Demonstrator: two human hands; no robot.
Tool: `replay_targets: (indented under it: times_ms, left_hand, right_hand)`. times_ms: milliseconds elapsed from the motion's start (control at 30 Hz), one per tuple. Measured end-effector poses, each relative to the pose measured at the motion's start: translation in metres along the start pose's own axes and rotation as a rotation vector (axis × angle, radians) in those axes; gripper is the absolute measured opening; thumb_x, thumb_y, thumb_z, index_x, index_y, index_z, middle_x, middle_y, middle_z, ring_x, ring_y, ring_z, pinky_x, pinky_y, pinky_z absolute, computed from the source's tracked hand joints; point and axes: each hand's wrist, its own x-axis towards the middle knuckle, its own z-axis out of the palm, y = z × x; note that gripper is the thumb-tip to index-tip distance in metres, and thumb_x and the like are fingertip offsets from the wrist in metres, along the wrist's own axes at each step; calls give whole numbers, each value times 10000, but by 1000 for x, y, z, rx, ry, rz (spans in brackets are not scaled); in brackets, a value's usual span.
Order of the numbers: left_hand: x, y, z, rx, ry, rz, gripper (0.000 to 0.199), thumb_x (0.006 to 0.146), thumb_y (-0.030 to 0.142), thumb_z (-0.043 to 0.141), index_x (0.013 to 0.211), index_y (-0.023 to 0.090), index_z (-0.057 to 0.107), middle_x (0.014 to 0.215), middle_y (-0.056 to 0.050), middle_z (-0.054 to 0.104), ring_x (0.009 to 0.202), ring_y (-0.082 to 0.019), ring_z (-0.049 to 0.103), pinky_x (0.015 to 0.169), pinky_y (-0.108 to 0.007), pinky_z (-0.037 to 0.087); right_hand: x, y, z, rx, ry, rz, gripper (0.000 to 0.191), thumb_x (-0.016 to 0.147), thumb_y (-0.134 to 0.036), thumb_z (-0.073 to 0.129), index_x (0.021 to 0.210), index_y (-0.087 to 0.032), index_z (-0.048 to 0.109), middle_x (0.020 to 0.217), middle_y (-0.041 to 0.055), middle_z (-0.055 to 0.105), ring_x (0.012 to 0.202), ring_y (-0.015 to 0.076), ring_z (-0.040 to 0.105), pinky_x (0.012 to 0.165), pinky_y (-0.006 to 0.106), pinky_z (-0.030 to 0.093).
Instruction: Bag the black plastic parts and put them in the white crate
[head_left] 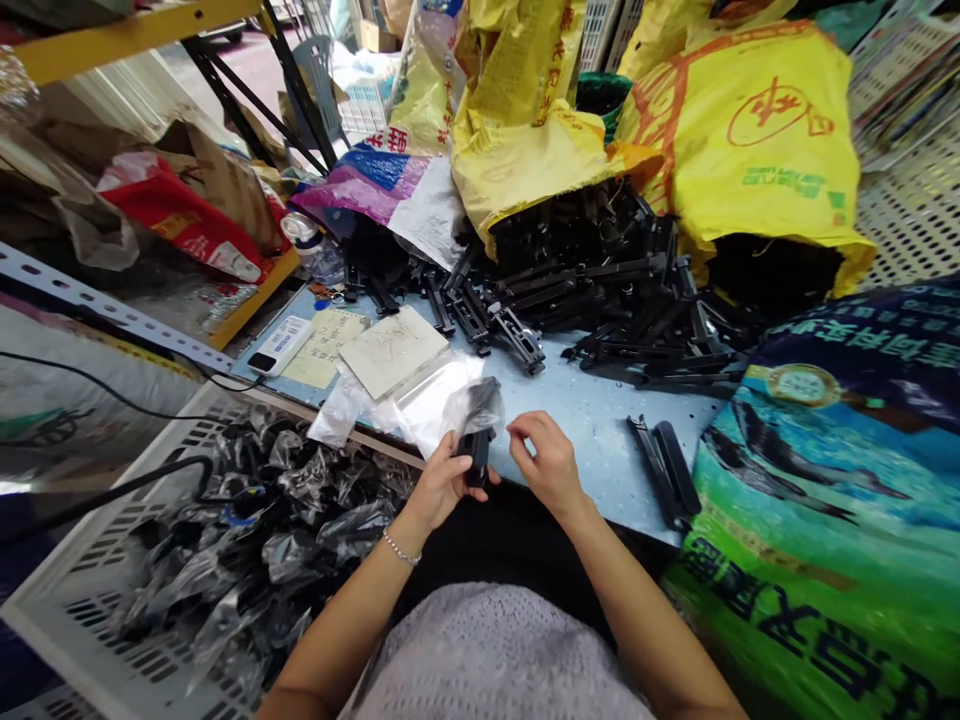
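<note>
My left hand [442, 475] grips a black plastic part [475, 455], whose upper end sits inside a clear plastic bag [480, 405]. Close to its right side is my right hand [546, 458], apart from the part, with fingers curled and thumb and forefinger near each other; whether anything thin is between them I cannot make out. More clear bags [427, 405] lie flat on the blue tabletop [581, 425] just beyond my left hand. To the right, a pair of long black parts [666, 470] rests near the table's front edge.
Black plastic parts [585, 290] spill from a yellow sack [525, 170] across the back. A white crate [67, 620] at lower left holds bagged black pieces [277, 530]. A beige slab [394, 350] and a white device [281, 345] lie at left; a green-blue sack [825, 480] stands right.
</note>
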Motion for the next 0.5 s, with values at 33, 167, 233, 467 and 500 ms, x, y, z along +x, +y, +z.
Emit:
replay_targets:
  times_ms: [33, 167, 233, 467, 500]
  left_hand:
    - [2, 2, -2, -34, 29, 17, 416, 842, 310, 639, 1206, 191, 479, 1187, -107, 639, 840, -199, 712, 550, -241, 601]
    - [7, 10, -4, -113, 96, 17, 538, 876, 585, 509, 1206, 159, 538, 1277, -153, 611, 874, -234, 709, 513, -249, 589]
    - [7, 10, -1, -74, 101, -3, 603, 867, 652, 476, 1197, 153, 554, 1195, -155, 656, 849, -245, 712, 460, -243, 566]
    - [-1, -4, 7, -6, 170, 16, 568, 832, 689, 520, 1077, 177, 536, 769, -54, 691, 693, -214, 702, 428, -219, 516]
    - [0, -5, 6, -15, 204, 30, 571, 833, 694, 514, 1092, 186, 532, 767, -44, 689, 682, -203, 695, 443, -223, 518]
  right_hand:
    - [-7, -7, -2, 46, -56, -35, 187, 894, -83, 499, 987, -218, 588, 898, 63, 613, 854, 205, 589, 752, 368, 520]
    - [-26, -25, 0, 121, -136, -31, 223, 874, -83, 512, 1032, -234, 558, 898, 51, 593, 842, 198, 582, 723, 351, 521]
    - [-22, -20, 5, 51, -19, 113, 304, 863, -137, 553, 1150, -230, 521, 987, 80, 574, 861, 214, 572, 711, 370, 522]
    - [2, -3, -4, -70, -92, -14, 209, 942, -143, 449, 1055, -215, 609, 857, 75, 629, 828, 233, 557, 756, 404, 485]
    - [-3, -8, -4, -54, -144, -54, 204, 938, -137, 455, 1043, -211, 613, 858, 77, 634, 820, 231, 556, 740, 396, 487]
